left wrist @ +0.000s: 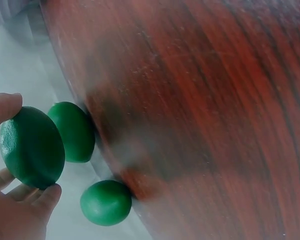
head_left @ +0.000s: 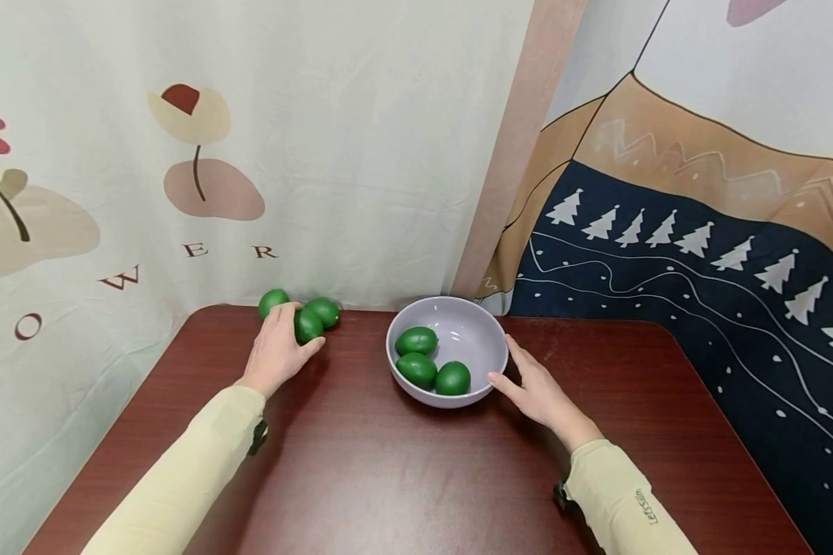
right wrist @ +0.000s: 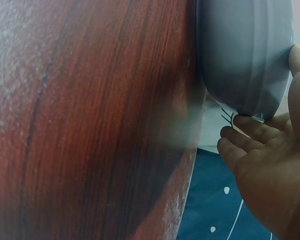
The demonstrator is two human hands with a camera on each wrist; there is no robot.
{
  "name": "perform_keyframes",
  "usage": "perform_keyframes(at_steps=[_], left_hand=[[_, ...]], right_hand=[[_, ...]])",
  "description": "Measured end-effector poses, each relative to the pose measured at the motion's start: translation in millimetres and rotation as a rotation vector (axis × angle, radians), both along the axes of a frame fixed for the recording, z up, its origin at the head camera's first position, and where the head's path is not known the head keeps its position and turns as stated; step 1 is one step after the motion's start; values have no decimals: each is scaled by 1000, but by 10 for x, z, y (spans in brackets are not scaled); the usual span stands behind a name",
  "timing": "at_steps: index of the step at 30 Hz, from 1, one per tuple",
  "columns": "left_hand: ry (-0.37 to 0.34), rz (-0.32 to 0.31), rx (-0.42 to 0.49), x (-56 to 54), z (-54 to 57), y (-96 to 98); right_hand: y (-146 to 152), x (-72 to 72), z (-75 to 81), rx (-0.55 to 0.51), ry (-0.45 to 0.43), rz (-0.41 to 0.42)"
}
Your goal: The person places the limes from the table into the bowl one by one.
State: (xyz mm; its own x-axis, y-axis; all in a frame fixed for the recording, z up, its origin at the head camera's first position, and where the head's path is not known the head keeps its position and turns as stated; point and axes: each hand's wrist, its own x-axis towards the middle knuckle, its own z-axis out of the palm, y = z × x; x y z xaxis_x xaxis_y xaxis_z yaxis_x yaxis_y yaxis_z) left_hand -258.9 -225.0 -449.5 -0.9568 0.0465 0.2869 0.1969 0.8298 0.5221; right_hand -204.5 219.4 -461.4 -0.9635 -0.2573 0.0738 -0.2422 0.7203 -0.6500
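Reddish tabletop (head_left: 389, 478) — left hand (head_left: 276, 348) curled round a lime (left wrist: 32, 149), right hand (head_left: 537, 390) gripping the bowl (head_left: 475, 339).

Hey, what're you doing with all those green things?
A person's left hand is gripping a lime, with two other limes close by on the wooden table. The right hand holds the side of a pale purple bowl, which has three limes inside.

Curtain (head_left: 361, 154): O (head_left: 38, 316), W (head_left: 119, 278), E (head_left: 187, 250), R (head_left: 257, 252); right sleeve (head_left: 611, 497): apparently "LetsSlim" (head_left: 645, 506).
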Motion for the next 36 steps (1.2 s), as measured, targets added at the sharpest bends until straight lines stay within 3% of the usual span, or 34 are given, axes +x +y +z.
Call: perform_keyframes(at_steps=[9,36], left_hand=[[-17,-24,15,31,94,105],[44,-105,39,94,255,405]], right_hand=[[-1,6,4,2,-2,-5],[-4,10,7,5,-17,-8]])
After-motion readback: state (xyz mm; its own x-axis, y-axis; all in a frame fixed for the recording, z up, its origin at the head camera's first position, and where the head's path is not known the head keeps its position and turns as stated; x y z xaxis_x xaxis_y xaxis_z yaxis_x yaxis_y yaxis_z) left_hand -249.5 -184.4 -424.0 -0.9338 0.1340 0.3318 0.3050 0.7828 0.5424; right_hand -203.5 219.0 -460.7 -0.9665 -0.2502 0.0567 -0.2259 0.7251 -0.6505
